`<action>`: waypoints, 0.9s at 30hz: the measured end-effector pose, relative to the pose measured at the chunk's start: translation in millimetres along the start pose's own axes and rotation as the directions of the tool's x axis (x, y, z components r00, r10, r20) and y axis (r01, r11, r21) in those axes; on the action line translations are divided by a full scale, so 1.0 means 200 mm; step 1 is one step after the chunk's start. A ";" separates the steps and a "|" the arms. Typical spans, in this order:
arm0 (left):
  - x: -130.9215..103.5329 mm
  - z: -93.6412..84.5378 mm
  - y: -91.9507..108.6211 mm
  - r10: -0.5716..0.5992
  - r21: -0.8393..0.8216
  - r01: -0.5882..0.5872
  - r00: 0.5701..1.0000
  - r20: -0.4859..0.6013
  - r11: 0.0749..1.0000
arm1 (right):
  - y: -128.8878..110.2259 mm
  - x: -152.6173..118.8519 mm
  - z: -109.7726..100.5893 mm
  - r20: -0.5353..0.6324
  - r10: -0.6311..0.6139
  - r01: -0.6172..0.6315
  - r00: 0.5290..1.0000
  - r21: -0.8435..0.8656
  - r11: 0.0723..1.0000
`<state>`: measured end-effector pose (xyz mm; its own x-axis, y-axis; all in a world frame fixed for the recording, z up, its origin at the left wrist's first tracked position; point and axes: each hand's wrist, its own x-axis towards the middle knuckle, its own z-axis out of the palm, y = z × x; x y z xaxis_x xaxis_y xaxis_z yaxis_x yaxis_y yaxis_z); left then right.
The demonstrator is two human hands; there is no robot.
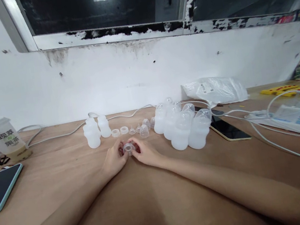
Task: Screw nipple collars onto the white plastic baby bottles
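The person's left hand [114,158] and right hand [147,153] come together over the wooden table [60,156], the fingers of both curled in around a small clear ring [128,148] — it sits between them, just in front of two loose rings [116,133]. Whether it touches the wood cannot be told. To the right of the loose rings stand small teats [132,130] and clear caps [144,131]. Uncapped white bottles [92,134] stand upright to the left; a tight group of capped bottles [180,134] stands to the right — just beside a dark phone [228,129]. A drink cup [17,149] and a green-edged phone [0,189] lie well apart, at the far left
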<state>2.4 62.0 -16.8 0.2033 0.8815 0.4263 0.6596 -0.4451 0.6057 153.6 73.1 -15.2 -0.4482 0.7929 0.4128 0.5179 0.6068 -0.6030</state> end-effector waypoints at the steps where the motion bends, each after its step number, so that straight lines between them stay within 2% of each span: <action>1: 0.00 0.00 0.00 0.007 0.008 -0.007 1.000 -0.008 1.000 | 0.00 0.00 0.00 -0.004 -0.010 0.010 1.000 0.006 1.000; 10: -0.01 0.01 0.00 0.076 0.078 -0.075 0.997 -0.013 0.994 | 0.00 0.00 -0.01 -0.010 0.015 -0.014 1.000 0.009 1.000; 20: -0.01 -0.01 0.01 0.018 0.068 -0.018 1.000 -0.006 0.998 | -0.01 0.00 -0.02 -0.025 -0.064 0.064 0.998 0.018 0.998; 27: -0.02 -0.02 0.03 0.000 0.267 -0.005 1.000 0.017 0.964 | 0.00 0.00 -0.01 -0.005 -0.120 0.119 0.993 -0.091 0.989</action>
<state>2.8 54.7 -13.1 0.2158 0.8839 0.4150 0.8276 -0.3911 0.4026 154.7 72.5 -14.5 -0.5034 0.7145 0.4858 0.5248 0.6995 -0.4850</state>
